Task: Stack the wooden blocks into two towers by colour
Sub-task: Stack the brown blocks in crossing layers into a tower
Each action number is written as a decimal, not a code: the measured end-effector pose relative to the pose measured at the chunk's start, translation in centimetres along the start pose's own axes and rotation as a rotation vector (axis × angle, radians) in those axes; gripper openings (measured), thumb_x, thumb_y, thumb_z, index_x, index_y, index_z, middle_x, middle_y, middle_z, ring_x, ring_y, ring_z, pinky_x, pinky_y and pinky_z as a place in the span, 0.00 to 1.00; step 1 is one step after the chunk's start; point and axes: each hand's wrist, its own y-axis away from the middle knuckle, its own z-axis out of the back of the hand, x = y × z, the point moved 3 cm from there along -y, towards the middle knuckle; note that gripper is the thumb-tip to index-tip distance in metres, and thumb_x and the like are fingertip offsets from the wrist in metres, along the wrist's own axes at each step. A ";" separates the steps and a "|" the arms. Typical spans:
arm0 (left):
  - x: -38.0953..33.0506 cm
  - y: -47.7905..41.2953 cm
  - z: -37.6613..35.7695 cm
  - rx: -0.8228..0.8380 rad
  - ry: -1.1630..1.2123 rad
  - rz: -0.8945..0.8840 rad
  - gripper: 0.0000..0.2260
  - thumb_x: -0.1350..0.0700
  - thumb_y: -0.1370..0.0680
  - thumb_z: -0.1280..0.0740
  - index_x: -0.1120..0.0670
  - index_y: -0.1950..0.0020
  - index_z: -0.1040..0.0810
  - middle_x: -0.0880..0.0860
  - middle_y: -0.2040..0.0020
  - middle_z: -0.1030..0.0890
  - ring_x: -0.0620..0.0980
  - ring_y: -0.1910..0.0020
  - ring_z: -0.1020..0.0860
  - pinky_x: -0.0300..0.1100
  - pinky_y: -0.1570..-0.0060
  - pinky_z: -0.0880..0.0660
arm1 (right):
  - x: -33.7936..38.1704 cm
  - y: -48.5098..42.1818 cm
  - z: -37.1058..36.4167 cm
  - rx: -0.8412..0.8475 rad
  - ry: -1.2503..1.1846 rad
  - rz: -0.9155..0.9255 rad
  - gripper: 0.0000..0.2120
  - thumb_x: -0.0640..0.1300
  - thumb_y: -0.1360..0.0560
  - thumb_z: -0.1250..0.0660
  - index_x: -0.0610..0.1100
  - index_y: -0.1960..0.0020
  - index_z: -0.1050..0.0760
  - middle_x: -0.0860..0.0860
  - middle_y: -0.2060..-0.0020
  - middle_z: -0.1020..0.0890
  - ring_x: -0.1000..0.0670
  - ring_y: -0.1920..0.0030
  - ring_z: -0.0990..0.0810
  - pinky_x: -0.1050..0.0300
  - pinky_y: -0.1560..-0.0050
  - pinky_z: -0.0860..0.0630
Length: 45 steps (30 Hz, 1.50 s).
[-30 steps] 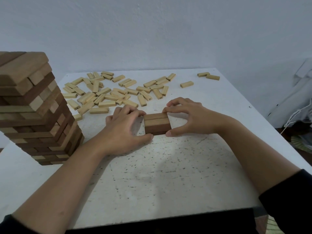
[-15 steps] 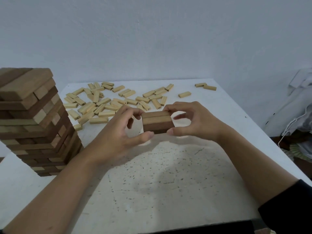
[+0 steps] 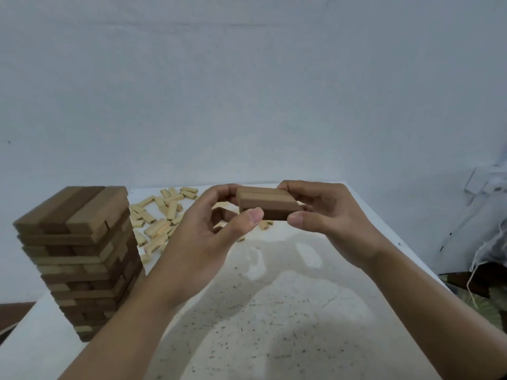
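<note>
Well, closest to the person, the speckled white desk point(image 3: 274, 311) is cut off at its near edge, so I cannot see what lies along the front of it. Above it, clear of the surface, the left hand point(image 3: 208, 237) and the right hand point(image 3: 329, 218) squeeze a flat set of brown blocks point(image 3: 267, 205) between them, thumbs on the near face and fingers curled round the ends. The set lies roughly level, its pieces pressed side by side. I see one seam on top but cannot be sure whether it is two pieces or three. To the left and a little further off stands the brown tower point(image 3: 79, 256), many layers tall, each layer laid across the one below, with a full top row of three. Some of its pieces look lighter than others, though the dim light makes the shades hard to judge. Beyond the hands, the pale blocks point(image 3: 162, 215) lie scattered loose on the far part of the desk, none of them stacked. I would judge the work to be about halfway: the dark stack is well up and the carried set seems meant for its top, while the pale tower is not yet begun. Several pale pieces are hidden behind the hands, the tower's far side is out of sight, and a bundle of cloth point(image 3: 488, 215) at the right edge, against the grey wall point(image 3: 247, 91), is too dim to name.
</note>
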 end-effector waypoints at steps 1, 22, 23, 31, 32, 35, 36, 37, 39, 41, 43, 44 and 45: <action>-0.6 0.0 0.0 -0.005 0.019 -0.003 0.26 0.34 0.35 0.30 0.43 0.40 0.20 0.40 0.64 0.23 0.40 0.64 0.26 0.37 0.53 0.28 | 0.6 -0.2 -0.1 -0.008 -0.004 0.011 0.20 0.49 0.31 0.28 0.34 0.47 0.20 0.39 0.53 0.20 0.35 0.48 0.21 0.40 0.46 0.26; -13.1 1.4 6.5 -0.040 -0.229 -0.264 0.26 0.29 0.36 0.32 0.37 0.42 0.20 0.40 0.61 0.20 0.41 0.59 0.22 0.31 0.56 0.26 | 12.0 -3.3 -2.6 -0.058 -0.024 0.272 0.25 0.52 0.31 0.31 0.34 0.43 0.20 0.41 0.52 0.20 0.43 0.48 0.22 0.54 0.45 0.29; -13.4 1.6 7.3 -0.040 -0.253 -0.262 0.26 0.29 0.37 0.32 0.37 0.42 0.20 0.40 0.62 0.20 0.40 0.60 0.22 0.29 0.59 0.27 | 12.3 -3.6 -3.1 -0.043 -0.027 0.278 0.25 0.52 0.31 0.30 0.34 0.43 0.20 0.41 0.52 0.20 0.46 0.49 0.22 0.55 0.46 0.29; -13.2 2.9 14.2 -0.069 -0.459 -0.191 0.28 0.27 0.37 0.31 0.35 0.40 0.20 0.45 0.46 0.18 0.60 0.49 0.20 0.61 0.40 0.25 | 12.5 -6.4 -8.4 0.032 0.014 0.283 0.18 0.52 0.30 0.28 0.41 0.46 0.17 0.46 0.53 0.18 0.41 0.46 0.22 0.46 0.48 0.28; -12.9 3.0 15.1 -0.073 -0.476 -0.178 0.28 0.27 0.37 0.31 0.35 0.40 0.20 0.44 0.45 0.18 0.61 0.49 0.20 0.62 0.39 0.25 | 12.4 -6.8 -9.2 0.043 0.036 0.279 0.16 0.51 0.29 0.28 0.42 0.47 0.17 0.48 0.53 0.17 0.41 0.47 0.21 0.44 0.48 0.27; -11.7 3.0 17.3 -0.062 -0.505 -0.131 0.28 0.28 0.36 0.30 0.35 0.39 0.20 0.43 0.42 0.19 0.57 0.47 0.20 0.61 0.36 0.26 | 11.9 -7.7 -10.8 0.059 0.109 0.246 0.14 0.50 0.28 0.27 0.42 0.47 0.17 0.50 0.54 0.17 0.47 0.52 0.21 0.45 0.51 0.28; -11.2 3.0 18.0 -0.049 -0.510 -0.116 0.27 0.29 0.36 0.30 0.35 0.39 0.20 0.42 0.41 0.19 0.52 0.47 0.20 0.59 0.36 0.26 | 11.7 -7.9 -11.4 0.064 0.138 0.230 0.15 0.52 0.28 0.27 0.43 0.47 0.17 0.50 0.55 0.17 0.49 0.52 0.21 0.46 0.49 0.28; -10.7 3.0 18.7 -0.036 -0.514 -0.097 0.26 0.30 0.36 0.29 0.35 0.39 0.20 0.41 0.40 0.19 0.44 0.47 0.20 0.56 0.36 0.27 | 11.4 -8.1 -12.1 0.068 0.177 0.213 0.16 0.54 0.29 0.27 0.44 0.47 0.17 0.50 0.54 0.17 0.50 0.51 0.20 0.45 0.46 0.26; -9.7 2.9 19.7 -0.003 -0.520 -0.070 0.26 0.31 0.36 0.29 0.37 0.39 0.19 0.40 0.38 0.20 0.35 0.49 0.22 0.50 0.40 0.28 | 10.8 -8.2 -13.1 0.063 0.268 0.188 0.16 0.56 0.30 0.26 0.48 0.48 0.16 0.52 0.53 0.16 0.50 0.46 0.20 0.42 0.39 0.26; -8.3 2.7 20.7 0.025 -0.522 -0.041 0.28 0.32 0.36 0.28 0.39 0.38 0.19 0.40 0.37 0.20 0.34 0.44 0.22 0.49 0.40 0.30 | 10.2 -8.2 -13.9 0.064 0.332 0.161 0.15 0.58 0.31 0.26 0.51 0.49 0.16 0.55 0.52 0.16 0.52 0.44 0.20 0.45 0.37 0.28; -6.9 2.4 21.5 0.054 -0.533 -0.022 0.28 0.32 0.36 0.28 0.39 0.37 0.20 0.40 0.35 0.21 0.40 0.34 0.25 0.53 0.33 0.31 | 9.7 -8.2 -14.6 0.081 0.394 0.142 0.15 0.60 0.31 0.25 0.52 0.50 0.17 0.59 0.52 0.16 0.55 0.43 0.21 0.48 0.36 0.30; -6.3 2.3 21.8 0.068 -0.535 -0.018 0.28 0.32 0.36 0.28 0.38 0.37 0.20 0.40 0.34 0.21 0.42 0.31 0.27 0.53 0.31 0.33 | 9.5 -8.3 -14.8 0.091 0.424 0.133 0.16 0.61 0.31 0.25 0.52 0.50 0.17 0.60 0.51 0.16 0.56 0.42 0.21 0.48 0.35 0.30; -5.7 2.2 22.1 0.081 -0.533 -0.016 0.28 0.32 0.36 0.28 0.38 0.38 0.20 0.39 0.34 0.22 0.42 0.30 0.28 0.52 0.30 0.34 | 9.3 -8.3 -15.0 0.098 0.450 0.120 0.17 0.62 0.31 0.26 0.53 0.49 0.17 0.60 0.51 0.16 0.56 0.42 0.21 0.49 0.35 0.30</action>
